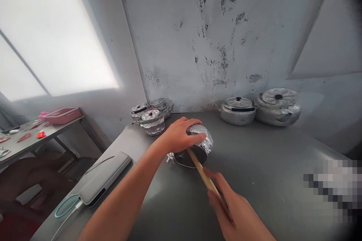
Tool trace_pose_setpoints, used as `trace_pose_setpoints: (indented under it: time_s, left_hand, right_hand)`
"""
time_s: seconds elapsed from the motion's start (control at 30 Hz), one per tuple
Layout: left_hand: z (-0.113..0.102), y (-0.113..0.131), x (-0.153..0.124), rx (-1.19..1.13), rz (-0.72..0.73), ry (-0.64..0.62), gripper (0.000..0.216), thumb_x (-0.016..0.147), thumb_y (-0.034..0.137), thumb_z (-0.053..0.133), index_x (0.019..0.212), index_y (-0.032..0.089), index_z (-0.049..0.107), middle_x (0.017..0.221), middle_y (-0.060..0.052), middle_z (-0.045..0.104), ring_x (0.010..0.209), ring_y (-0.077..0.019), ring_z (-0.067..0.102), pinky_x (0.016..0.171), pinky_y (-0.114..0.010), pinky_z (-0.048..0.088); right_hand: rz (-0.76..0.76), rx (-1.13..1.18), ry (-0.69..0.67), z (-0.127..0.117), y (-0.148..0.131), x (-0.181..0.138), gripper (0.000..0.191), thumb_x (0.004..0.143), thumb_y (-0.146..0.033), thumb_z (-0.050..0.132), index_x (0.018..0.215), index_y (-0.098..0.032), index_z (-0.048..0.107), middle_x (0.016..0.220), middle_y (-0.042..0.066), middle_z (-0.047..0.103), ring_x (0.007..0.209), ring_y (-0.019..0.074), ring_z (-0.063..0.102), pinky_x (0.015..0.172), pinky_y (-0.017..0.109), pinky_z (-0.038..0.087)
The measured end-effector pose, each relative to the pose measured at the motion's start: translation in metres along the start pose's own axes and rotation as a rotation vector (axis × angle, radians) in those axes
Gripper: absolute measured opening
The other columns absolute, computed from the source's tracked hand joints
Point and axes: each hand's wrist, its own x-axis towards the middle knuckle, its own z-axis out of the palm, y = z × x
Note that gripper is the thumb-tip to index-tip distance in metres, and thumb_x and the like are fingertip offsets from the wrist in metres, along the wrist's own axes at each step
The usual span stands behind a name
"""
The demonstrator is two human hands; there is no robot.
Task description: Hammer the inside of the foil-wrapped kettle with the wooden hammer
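Note:
A small aluminium pot (201,147) lies tipped on its side on the grey table (268,165), its dark opening facing me. My left hand (179,134) rests on top of the pot with fingers curled over its body, holding it down. My right hand (236,209) is closed round a wooden stick (201,171), whose far end reaches into the pot's opening.
Three small lidded pots (152,115) cluster at the table's back left corner. Two larger lidded pots (258,110) stand at the back right against the stained wall. A grey power bank (104,177) with cables lies at the left edge. A side table (28,139) carries a pink tray.

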Motion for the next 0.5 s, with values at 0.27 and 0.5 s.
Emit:
trace_pose_setpoints:
  time_s: [0.27,0.5]
  left_hand:
    - [0.001,0.0,-0.001,-0.003,-0.006,0.009,0.051,0.092,0.054,0.059,0.138,0.032,0.061,0.123,-0.006,0.062,0.12,-0.0282,0.058,0.107,-0.04,0.044]
    - [0.0,0.003,-0.001,-0.003,-0.025,0.007,0.052,0.091,0.055,0.059,0.138,0.033,0.061,0.117,-0.006,0.061,0.115,-0.0269,0.059,0.105,-0.04,0.045]
  right_hand:
    - [-0.032,0.003,-0.013,0.001,0.008,0.0,0.043,0.104,-0.041,0.03,0.137,-0.022,0.05,0.084,0.003,0.071,0.065,0.0197,0.065,0.069,0.029,0.056]
    - [-0.067,-0.005,0.02,-0.001,0.014,0.002,0.039,0.102,-0.038,0.035,0.132,-0.023,0.056,0.083,0.004,0.074,0.07,0.0211,0.07,0.071,0.029,0.057]
